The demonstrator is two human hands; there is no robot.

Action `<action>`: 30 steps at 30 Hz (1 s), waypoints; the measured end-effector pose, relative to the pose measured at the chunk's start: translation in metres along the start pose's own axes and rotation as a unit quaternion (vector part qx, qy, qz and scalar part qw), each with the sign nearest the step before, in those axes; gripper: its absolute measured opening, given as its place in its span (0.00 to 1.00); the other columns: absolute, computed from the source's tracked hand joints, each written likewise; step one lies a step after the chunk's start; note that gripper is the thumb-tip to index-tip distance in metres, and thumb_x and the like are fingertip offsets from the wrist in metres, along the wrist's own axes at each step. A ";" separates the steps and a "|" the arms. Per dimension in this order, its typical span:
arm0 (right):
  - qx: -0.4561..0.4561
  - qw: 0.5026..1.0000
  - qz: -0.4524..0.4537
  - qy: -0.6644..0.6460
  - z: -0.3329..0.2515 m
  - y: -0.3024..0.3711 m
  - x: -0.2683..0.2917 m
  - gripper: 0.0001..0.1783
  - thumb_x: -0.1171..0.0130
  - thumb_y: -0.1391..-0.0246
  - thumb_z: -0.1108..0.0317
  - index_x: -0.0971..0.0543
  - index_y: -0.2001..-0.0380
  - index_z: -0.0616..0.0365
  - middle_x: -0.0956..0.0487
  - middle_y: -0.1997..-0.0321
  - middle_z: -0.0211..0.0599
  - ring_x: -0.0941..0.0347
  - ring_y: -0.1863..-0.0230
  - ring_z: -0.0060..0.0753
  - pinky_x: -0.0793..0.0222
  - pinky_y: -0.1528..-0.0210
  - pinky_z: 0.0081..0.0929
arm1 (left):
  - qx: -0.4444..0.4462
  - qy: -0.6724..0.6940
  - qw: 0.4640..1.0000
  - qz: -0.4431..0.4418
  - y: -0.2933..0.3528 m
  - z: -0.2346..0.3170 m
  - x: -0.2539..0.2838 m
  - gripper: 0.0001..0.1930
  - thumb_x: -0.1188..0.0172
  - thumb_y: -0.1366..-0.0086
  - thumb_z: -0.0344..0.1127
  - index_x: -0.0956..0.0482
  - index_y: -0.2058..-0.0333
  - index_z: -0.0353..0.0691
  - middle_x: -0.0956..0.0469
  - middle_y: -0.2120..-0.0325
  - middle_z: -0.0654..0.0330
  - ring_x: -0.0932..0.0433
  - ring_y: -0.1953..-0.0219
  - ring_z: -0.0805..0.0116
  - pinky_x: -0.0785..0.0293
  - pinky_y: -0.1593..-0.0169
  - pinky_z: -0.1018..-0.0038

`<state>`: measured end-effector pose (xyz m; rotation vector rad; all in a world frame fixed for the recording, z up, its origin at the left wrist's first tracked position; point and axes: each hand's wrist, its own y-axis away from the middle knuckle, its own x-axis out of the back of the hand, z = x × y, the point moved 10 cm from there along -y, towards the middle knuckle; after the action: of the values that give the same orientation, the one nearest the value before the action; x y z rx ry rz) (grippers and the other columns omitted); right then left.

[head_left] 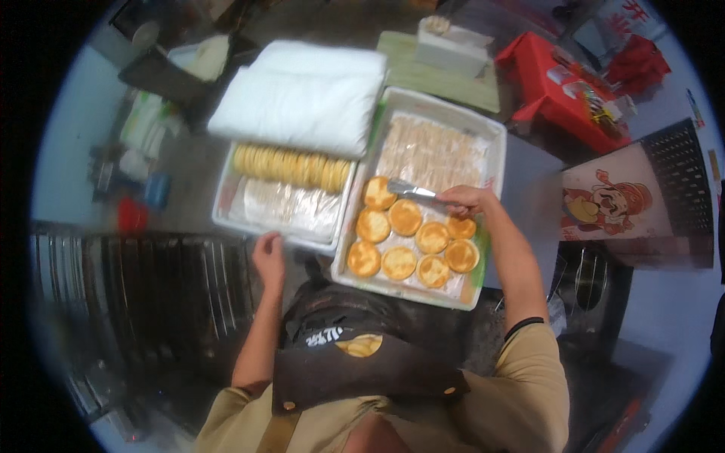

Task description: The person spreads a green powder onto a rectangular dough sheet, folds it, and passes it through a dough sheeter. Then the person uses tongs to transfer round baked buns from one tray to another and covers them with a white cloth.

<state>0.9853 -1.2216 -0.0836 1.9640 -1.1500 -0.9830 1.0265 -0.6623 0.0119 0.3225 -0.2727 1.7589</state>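
My right hand is closed round the handle of a flat, grey-ended tool, like a spatula or brush; blur hides its exact kind. Its tip lies over the round golden cakes in the front half of the right white tray. These cakes lie flat and spaced apart, some browner on top. Just off the front left of the other white tray, my left hand hangs with its fingers loosely curled together and nothing visible in them. A row of pale yellow cakes stands on edge in that tray.
A folded white quilt covers the left tray's back part. Behind the right tray are a green mat and a white box. A red-covered table stands far right, near a cartoon-printed panel. Dark metal racking is at left.
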 end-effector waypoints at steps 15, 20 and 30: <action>0.076 0.989 0.080 0.097 -0.038 0.016 -0.021 0.21 0.36 0.32 0.49 0.20 0.73 0.54 0.28 0.81 0.24 0.39 0.83 0.16 0.46 0.81 0.21 | 0.138 0.125 0.953 -0.238 0.062 -0.015 -0.062 0.09 0.39 0.28 0.28 0.17 0.53 0.31 0.13 0.59 0.58 0.18 0.56 0.73 0.23 0.49 0.76; 0.011 0.988 0.073 0.139 -0.036 0.049 -0.087 0.18 0.31 0.35 0.50 0.13 0.63 0.55 0.25 0.79 0.23 0.37 0.81 0.15 0.45 0.80 0.21 | 0.149 0.127 0.940 -0.279 0.059 -0.022 -0.069 0.09 0.38 0.28 0.30 0.17 0.54 0.32 0.13 0.61 0.58 0.17 0.57 0.73 0.23 0.50 0.76; 0.057 0.894 0.130 0.425 -0.094 0.048 -0.076 0.28 0.28 0.41 0.44 0.11 0.50 0.56 0.17 0.71 0.26 0.25 0.70 0.21 0.27 0.64 0.26 | 0.139 0.086 0.946 -0.281 0.080 -0.025 -0.052 0.07 0.36 0.30 0.30 0.16 0.57 0.34 0.17 0.67 0.65 0.22 0.65 0.79 0.26 0.57 0.78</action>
<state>1.0197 -1.1579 0.0245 1.9259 -0.9089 0.1223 0.9566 -0.7176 -0.0305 0.4007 0.1866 1.2436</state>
